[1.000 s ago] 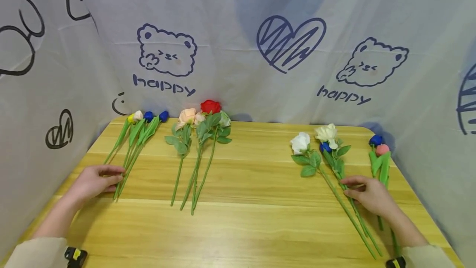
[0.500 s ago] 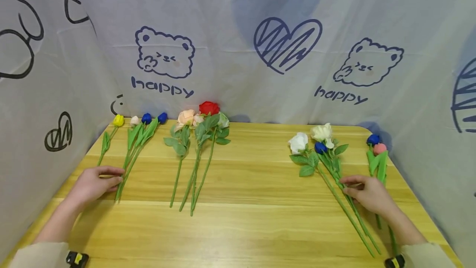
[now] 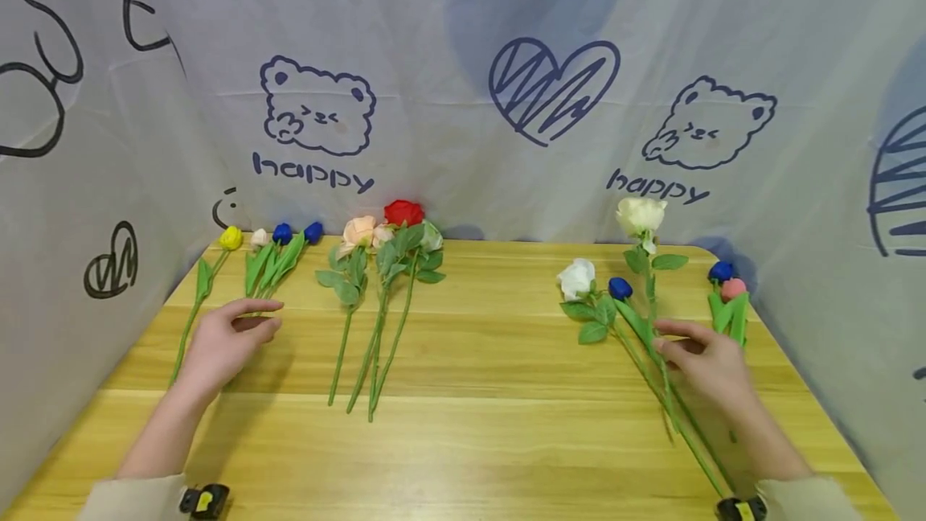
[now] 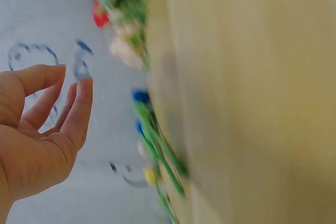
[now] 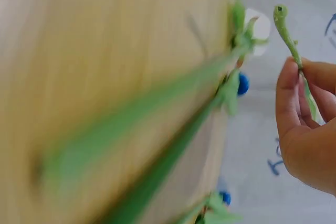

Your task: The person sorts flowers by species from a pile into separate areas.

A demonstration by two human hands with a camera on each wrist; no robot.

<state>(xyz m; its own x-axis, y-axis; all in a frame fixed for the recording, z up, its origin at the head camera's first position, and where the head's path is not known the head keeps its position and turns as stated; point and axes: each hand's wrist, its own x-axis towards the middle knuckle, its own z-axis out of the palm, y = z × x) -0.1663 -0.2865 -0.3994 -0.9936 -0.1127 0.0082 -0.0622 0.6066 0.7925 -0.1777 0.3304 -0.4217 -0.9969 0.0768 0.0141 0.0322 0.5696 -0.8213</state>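
Observation:
In the head view my right hand (image 3: 712, 364) pinches the stem of a cream rose (image 3: 641, 217) between thumb and fingers, raised off the table. The right wrist view shows the cut end of that stem (image 5: 281, 11) above the fingertips. A white rose (image 3: 577, 279) and a blue tulip (image 3: 620, 289) lie beside it, their stems running under the hand. On the left, my left hand (image 3: 227, 344) hovers with nothing in its fingers, partly hiding the stems of a pale tulip (image 3: 259, 239) and two blue tulips (image 3: 283, 233). A yellow tulip (image 3: 231, 238) lies to its left.
A peach rose (image 3: 358, 232), a red rose (image 3: 403, 213) and a pale green rose (image 3: 432, 237) lie left of the middle of the wooden table (image 3: 492, 424). Blue and pink tulips (image 3: 734, 289) lie at far right. Printed cloth (image 3: 434, 135) hangs behind.
My left hand has let go of the yellow tulip, which now lies farther left, then has risen and moved right. My right hand has lifted the cream rose up from beside the blue tulip.

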